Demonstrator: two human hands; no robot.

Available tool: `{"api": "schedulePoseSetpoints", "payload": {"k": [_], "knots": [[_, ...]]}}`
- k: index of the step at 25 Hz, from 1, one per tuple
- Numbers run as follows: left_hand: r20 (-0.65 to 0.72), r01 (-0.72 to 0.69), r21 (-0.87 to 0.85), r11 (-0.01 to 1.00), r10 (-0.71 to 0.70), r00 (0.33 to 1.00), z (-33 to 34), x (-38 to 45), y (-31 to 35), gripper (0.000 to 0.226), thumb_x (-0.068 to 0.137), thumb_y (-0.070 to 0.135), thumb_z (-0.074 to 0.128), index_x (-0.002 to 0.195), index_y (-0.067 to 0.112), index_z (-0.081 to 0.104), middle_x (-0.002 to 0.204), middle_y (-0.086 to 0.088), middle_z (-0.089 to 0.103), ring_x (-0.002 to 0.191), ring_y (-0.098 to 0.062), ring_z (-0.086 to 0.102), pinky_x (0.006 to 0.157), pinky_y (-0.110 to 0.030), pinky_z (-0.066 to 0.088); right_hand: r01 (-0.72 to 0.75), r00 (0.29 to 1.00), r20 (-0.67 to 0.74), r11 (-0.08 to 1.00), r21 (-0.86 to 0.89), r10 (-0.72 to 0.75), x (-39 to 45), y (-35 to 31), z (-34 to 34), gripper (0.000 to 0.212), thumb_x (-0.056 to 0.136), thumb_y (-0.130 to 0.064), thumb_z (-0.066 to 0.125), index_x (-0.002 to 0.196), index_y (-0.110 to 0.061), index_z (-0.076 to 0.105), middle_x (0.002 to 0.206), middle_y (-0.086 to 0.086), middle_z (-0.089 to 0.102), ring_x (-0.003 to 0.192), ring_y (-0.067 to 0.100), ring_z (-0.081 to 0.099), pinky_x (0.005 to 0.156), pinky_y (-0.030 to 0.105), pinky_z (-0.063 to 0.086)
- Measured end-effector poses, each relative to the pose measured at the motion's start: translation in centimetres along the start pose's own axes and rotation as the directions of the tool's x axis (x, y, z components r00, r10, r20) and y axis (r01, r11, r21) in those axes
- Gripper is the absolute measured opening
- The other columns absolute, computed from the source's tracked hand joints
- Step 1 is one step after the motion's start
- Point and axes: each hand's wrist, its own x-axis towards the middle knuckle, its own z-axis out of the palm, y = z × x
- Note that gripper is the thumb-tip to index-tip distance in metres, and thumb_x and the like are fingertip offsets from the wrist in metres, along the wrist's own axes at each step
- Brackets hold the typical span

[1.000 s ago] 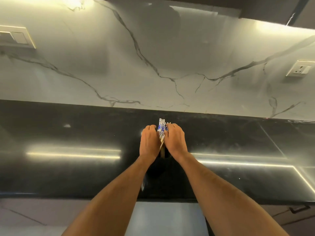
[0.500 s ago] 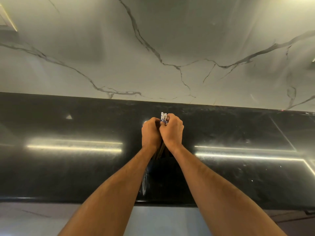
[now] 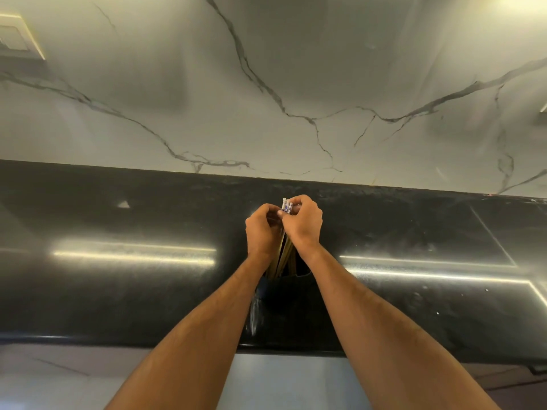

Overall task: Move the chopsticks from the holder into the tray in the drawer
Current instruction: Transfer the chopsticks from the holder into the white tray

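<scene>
Nearest us stands the dark, glossy holder (image 3: 285, 294) on the polished black stone table (image 3: 118, 291) — above it our left hand (image 3: 262, 230) and right hand (image 3: 303, 224) together grip the bundled yellow-shafted, blue-and-white-tipped chopsticks (image 3: 284, 253), lower ends inside the holder.

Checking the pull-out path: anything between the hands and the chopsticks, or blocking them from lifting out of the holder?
Nothing visible. The left hand and right hand already grip the chopsticks near their patterned tops. Their lower ends sit in the dark holder on the black counter. The drawer and tray are out of view.
</scene>
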Motion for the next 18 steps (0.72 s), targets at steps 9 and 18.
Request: {"api": "schedulePoseSetpoints", "payload": {"k": [9,18], "knots": [[0.128,0.04,-0.024,0.999,-0.036,0.991,-1.3,-1.0,0.6,0.015,0.094,0.006,0.069,0.109,0.008,0.069,0.088,0.001,0.074,0.078,-0.005,0.071,0.072,-0.02,0.059,-0.127,0.992,0.033,0.982,0.14,0.124,-0.4,-0.6,-1.3,0.023,0.079,-0.008,0.086,0.101,-0.012,0.08,0.076,-0.003,0.075,0.058,0.004,0.072,0.057,0.023,0.062],[0.305,-0.022,-0.078,0.997,0.045,0.951,-2.0,-2.7,5.4,0.028,0.102,0.009,0.055,0.078,0.012,0.068,0.067,0.004,0.07,0.06,0.0,0.065,0.063,-0.015,0.051,0.081,0.994,-0.099,0.934,0.347,-0.05,-2.3,-4.3,-5.9,0.031,0.08,-0.009,0.085,0.109,-0.014,0.076,0.092,0.003,0.079,0.077,0.011,0.077,0.069,0.034,0.065]]}}
